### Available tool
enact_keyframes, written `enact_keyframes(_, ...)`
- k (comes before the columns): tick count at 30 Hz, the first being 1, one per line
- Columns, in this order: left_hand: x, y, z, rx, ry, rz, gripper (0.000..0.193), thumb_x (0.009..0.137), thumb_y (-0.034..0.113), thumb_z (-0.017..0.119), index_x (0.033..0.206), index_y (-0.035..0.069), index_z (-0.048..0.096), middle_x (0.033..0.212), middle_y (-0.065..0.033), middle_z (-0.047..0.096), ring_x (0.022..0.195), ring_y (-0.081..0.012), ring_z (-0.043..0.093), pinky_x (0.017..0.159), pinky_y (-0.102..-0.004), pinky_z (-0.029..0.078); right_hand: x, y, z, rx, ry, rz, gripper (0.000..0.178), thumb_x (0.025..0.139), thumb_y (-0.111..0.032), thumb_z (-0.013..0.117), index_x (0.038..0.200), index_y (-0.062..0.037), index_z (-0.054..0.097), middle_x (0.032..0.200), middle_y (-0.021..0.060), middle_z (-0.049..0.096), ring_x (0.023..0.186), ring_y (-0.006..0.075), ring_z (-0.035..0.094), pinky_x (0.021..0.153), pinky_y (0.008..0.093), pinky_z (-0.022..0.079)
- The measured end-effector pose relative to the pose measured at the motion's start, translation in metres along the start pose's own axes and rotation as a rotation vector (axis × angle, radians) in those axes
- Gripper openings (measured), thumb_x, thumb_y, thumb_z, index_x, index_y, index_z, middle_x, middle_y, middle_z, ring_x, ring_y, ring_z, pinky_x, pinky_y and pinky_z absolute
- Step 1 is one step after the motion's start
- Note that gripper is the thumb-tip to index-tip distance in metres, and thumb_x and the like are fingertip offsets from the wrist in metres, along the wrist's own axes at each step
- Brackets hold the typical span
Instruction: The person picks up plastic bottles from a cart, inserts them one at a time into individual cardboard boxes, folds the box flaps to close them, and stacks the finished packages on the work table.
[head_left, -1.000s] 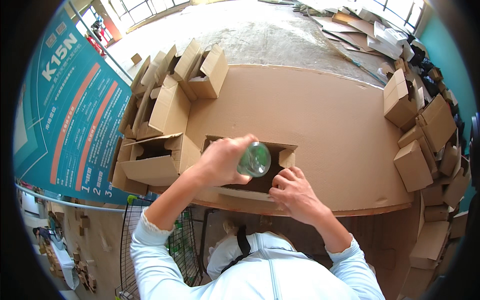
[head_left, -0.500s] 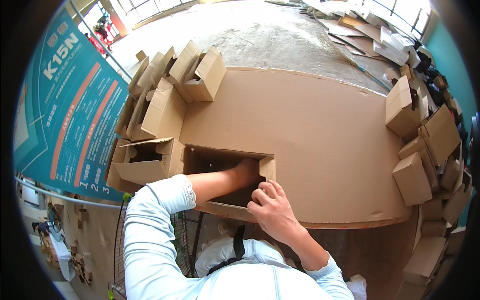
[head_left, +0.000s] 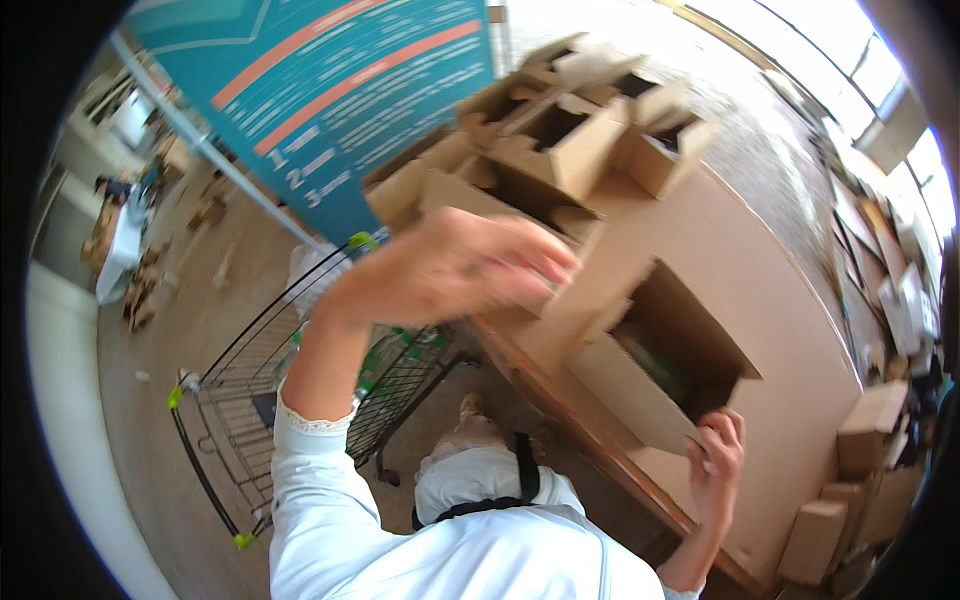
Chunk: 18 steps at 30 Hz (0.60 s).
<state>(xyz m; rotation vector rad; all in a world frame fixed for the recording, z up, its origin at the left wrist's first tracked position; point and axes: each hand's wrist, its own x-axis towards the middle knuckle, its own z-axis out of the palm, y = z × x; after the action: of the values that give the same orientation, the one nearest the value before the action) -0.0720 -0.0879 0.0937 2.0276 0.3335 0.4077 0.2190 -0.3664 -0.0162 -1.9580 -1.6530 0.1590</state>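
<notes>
Left hand raised near the table, blurred; grip appears released. Right hand: grip closed on the right-hand corner of an open carton, resting on the table, green object inside. Beyond: cluster of boxes, then a teal banner.

bare left hand is basically a smear lol, murky green thing inside the open brown cardboard box mostly hidden

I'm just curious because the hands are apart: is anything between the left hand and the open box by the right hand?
Nothing visible: only tabletop shows between the blurred left hand and the open box.
</notes>
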Motion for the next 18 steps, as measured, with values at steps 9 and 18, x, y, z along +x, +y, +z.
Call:
enact_keyframes(9, -0.406, -0.338, -0.023, 0.052, 0.646, -1.268, 0.027, 0.085, 0.024, 0.071, 0.099, 0.002, 0.07, 0.076, -0.005, 0.067, 0.063, -0.0116, 0.06, 0.059, -0.0281, 0.049, 0.01, -0.018, 0.005, -0.021, -0.072, 0.059, 0.014, 0.072, 0.006, 0.065, 0.085, 0.0043, 0.058, 0.095, 0.012, 0.058, 0.1, 0.0309, 0.055, 0.087, 0.0397, 0.044)
enact_keyframes(18, -0.421, -0.42, -0.008, 0.848, 0.591, -1.326, 0.054, 0.073, -0.004, 0.065, 0.126, 0.006, 0.056, 0.128, -0.0175, 0.056, 0.122, -0.037, 0.051, 0.095, -0.0449, 0.048, -0.001, -0.018, 0.009, -0.151, -0.057, 0.211, 0.02, 0.086, -0.003, 0.062, 0.102, 0.0088, 0.06, 0.115, 0.0145, 0.06, 0.118, 0.0328, 0.054, 0.104, 0.0397, 0.037)
